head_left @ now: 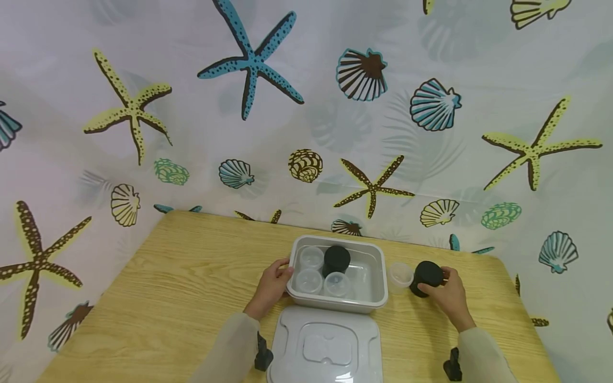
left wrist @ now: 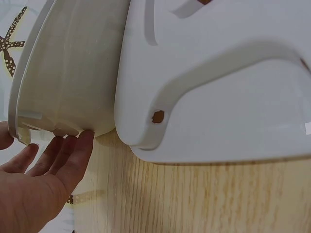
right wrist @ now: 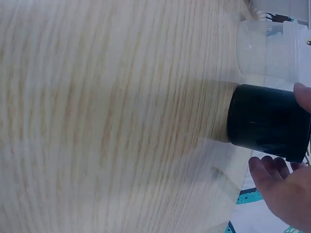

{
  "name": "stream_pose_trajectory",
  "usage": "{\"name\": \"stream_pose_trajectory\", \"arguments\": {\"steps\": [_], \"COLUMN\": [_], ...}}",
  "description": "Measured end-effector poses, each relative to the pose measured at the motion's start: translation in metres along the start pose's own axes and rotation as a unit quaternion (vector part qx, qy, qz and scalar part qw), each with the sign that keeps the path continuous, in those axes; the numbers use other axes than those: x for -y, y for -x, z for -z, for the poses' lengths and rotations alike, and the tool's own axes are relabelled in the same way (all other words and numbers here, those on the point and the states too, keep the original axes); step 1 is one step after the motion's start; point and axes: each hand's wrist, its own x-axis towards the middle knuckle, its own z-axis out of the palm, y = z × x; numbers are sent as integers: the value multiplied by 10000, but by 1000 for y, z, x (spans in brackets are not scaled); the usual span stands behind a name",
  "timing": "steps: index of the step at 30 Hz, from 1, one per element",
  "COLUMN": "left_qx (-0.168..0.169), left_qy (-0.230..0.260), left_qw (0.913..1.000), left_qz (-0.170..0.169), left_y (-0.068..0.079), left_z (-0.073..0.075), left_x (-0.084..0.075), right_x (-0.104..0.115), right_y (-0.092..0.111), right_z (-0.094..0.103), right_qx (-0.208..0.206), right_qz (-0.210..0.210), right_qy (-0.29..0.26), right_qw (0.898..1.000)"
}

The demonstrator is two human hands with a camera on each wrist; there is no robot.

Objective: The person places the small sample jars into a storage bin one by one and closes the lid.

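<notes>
Right of the white bin — black jar gripped

Toward the table's right end, the right hand grips the black jar, thumb on the near side, fingers round its right; whether the base touches the wooden table I cannot tell. Just beside it, on the left, stands a clear cup. The left hand holds the bin's left end — thumb at the rim, fingers against the outer wall. Inside sit 3 small tubs and 1 other dark jar. Just nearer lies a white lid
</notes>
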Motion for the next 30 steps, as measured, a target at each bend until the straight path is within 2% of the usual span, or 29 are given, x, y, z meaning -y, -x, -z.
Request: {"name": "stream_pose_trajectory", "arguments": {"steps": [17, 30], "left_qx": [28, -27], "left_qy": [-68, -20], "left_qw": [10000, 10000], "left_qz": [13, 83], "left_y": [0, -2], "left_z": [-5, -1], "left_x": [2, 1], "right_x": [0, 1], "right_y": [3, 11], "right_z": [1, 4], "right_qx": [-155, -64], "right_qz": [-99, -77], "right_qy": [0, 23], "right_qw": [9998, 9999]}}
